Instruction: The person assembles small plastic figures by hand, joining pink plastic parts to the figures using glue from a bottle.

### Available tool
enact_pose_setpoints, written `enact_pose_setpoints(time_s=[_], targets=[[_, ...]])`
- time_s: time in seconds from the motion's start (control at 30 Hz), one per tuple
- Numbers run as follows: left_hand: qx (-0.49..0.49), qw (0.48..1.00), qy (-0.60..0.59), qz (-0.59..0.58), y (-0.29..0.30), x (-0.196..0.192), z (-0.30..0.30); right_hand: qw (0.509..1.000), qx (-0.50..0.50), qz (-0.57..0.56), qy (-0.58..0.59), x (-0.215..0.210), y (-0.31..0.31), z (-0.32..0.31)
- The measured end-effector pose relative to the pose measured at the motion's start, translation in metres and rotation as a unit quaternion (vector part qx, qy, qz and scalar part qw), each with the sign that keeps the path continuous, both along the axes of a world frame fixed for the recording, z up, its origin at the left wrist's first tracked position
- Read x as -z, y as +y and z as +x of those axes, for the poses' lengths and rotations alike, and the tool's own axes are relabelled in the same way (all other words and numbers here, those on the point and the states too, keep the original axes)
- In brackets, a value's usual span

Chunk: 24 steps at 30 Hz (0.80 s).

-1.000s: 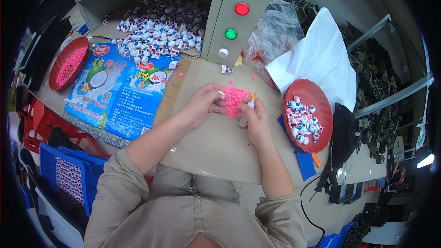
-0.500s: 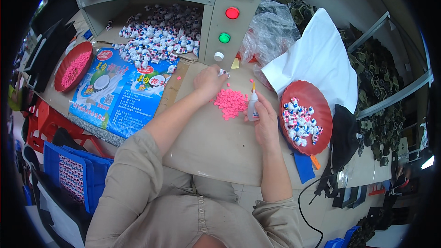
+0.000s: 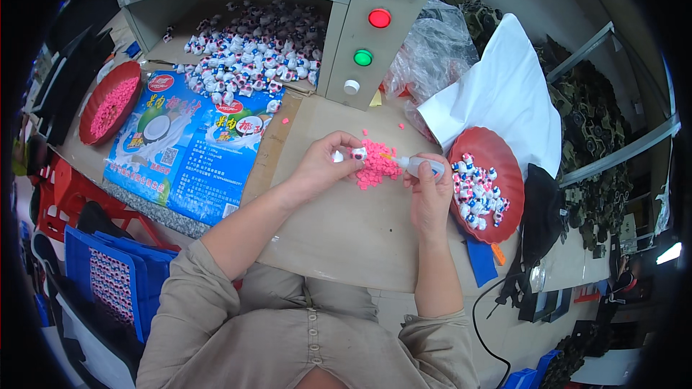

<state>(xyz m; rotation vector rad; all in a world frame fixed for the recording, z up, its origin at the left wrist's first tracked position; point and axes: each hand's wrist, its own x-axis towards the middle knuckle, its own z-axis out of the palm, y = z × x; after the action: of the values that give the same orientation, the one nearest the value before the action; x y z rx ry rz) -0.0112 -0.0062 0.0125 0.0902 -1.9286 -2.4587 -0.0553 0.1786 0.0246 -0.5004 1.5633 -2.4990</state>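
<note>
My left hand (image 3: 318, 167) pinches a small white figurine (image 3: 358, 153) with dark and pink markings between thumb and fingertips. Another white piece shows by the same fingers. My right hand (image 3: 430, 191) grips a small glue bottle (image 3: 424, 167), tilted over so that its thin yellow nozzle points left toward the figurine. The nozzle passes over a heap of small pink pieces (image 3: 373, 173) on the tabletop. Whether its tip touches the figurine is too small to tell. Close to my right hand stands a red scalloped bowl (image 3: 509, 155) holding several white, blue and pink figurines (image 3: 476, 198).
A grey metal box (image 3: 346, 36) with red and green buttons stands at the back, many figurines (image 3: 252, 65) inside and spilling onto blue printed cardboard (image 3: 180, 151). Far left is a red bowl of pink pieces (image 3: 112, 108). White sheeting (image 3: 497, 94) and clear plastic (image 3: 432, 50) lie back right.
My left hand has come nearer and raised the figurine beside the pink heap. My right hand has tipped the glue bottle from upright to lying leftward. The view has shifted slightly.
</note>
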Motion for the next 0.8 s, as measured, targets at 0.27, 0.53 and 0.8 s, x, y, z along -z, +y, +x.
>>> enact_pose_setpoints(time_s=[0.27,0.53,0.8], targets=[[-0.052,0.972,0.111,-0.199,0.0,0.015,0.002,0.96,0.052,0.197,0.193,0.003,-0.007,0.008],[-0.061,0.97,0.118,-0.203,0.002,0.016,0.003,0.963,0.035,0.201,0.178,0.003,-0.01,0.011],[-0.068,0.968,0.117,-0.212,0.003,0.016,0.003,0.958,0.042,0.213,0.186,0.003,-0.011,0.011]])
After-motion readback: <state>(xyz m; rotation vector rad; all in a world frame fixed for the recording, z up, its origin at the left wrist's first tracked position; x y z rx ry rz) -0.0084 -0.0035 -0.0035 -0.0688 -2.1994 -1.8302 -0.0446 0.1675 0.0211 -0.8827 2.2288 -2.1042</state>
